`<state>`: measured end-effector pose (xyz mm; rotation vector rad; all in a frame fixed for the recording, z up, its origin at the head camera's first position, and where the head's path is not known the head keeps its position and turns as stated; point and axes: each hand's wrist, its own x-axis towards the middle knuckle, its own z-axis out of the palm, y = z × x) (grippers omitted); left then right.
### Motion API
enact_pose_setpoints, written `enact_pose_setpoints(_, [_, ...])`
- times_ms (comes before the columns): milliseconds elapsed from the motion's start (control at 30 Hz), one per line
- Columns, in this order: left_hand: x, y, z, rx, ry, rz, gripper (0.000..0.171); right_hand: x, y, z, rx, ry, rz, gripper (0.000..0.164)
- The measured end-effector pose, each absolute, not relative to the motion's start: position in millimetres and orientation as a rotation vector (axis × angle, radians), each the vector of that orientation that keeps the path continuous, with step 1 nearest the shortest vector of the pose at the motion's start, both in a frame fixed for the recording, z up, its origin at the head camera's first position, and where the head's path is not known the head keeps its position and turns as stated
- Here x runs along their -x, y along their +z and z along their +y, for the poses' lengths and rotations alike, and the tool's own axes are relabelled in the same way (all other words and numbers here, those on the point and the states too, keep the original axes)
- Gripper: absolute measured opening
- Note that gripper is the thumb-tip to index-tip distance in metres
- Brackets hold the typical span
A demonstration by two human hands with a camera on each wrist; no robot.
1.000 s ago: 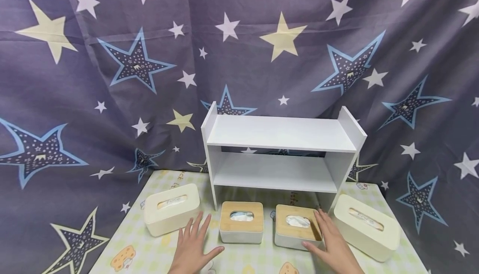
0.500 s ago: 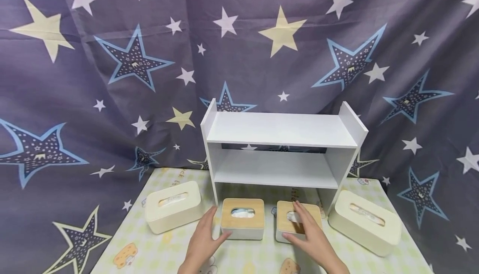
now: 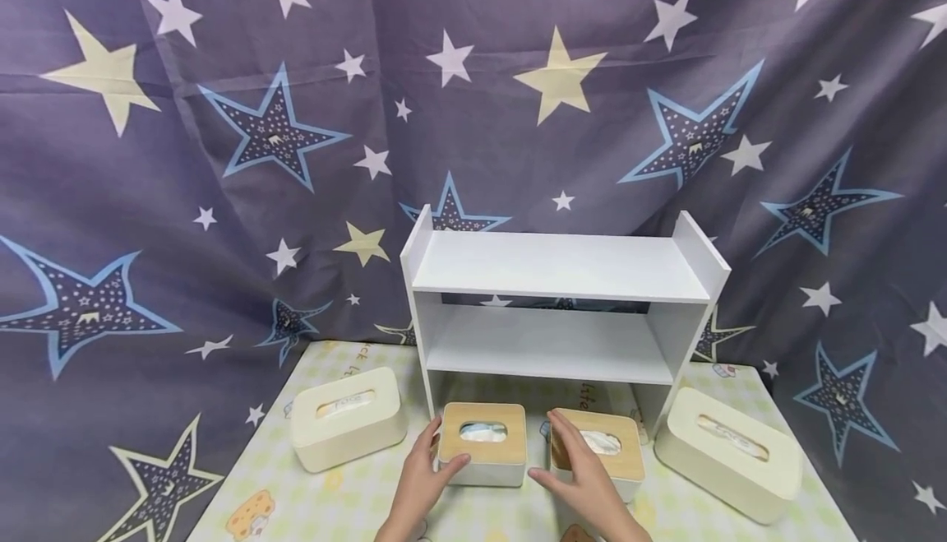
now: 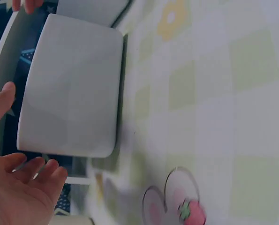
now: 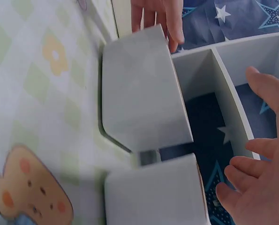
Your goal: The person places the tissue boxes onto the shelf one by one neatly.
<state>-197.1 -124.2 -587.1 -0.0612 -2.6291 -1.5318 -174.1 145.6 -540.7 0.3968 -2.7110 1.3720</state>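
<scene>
Two small tissue boxes with wooden lids and white sides sit on the tablecloth before the shelf. My left hand (image 3: 423,483) is at the left side of the left tissue box (image 3: 510,423), fingers spread and thumb by its front corner. In the left wrist view that box's pale front (image 4: 73,89) lies just beyond the fingertips. My right hand (image 3: 588,480) hovers over the left part of the right tissue box (image 3: 621,435), its thumb extended toward the left box. The right wrist view shows its loosely bent fingers (image 5: 245,173) holding nothing.
A white two-tier shelf (image 3: 555,262) stands behind the boxes. A cream tissue box (image 3: 348,435) sits at left and another cream tissue box (image 3: 728,480) at right. A star-patterned curtain (image 3: 473,114) hangs behind the checked tablecloth (image 3: 311,509).
My right hand has moved left, from the right box's right side to its left part. My left hand has moved right, up to the left box. The boxes stay put.
</scene>
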Motion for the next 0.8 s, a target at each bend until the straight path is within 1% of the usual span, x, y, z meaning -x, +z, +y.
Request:
enact_pose_setpoints(167, [200, -596, -121, 0.095, -1.619, -2.567, 0.092, 177, -546, 134, -0.371, 1.466, -2.652, 0.078])
enact_pose_setpoints(333, [202, -599, -120, 0.118, -1.768, -2.514, 0.091, 178, -551, 128, -0.330, 1.583, -2.622, 0.074])
enact_pose_setpoints(600, [208, -594, -118, 0.147, -1.785, -2.483, 0.089, 179, -550, 114, -0.326, 1.724, -2.541, 0.079])
enact_pose_setpoints(800, [206, -599, -118, 0.132, -1.843, -2.474, 0.088, 174, -552, 108, -0.316, 1.825, -2.565, 0.083])
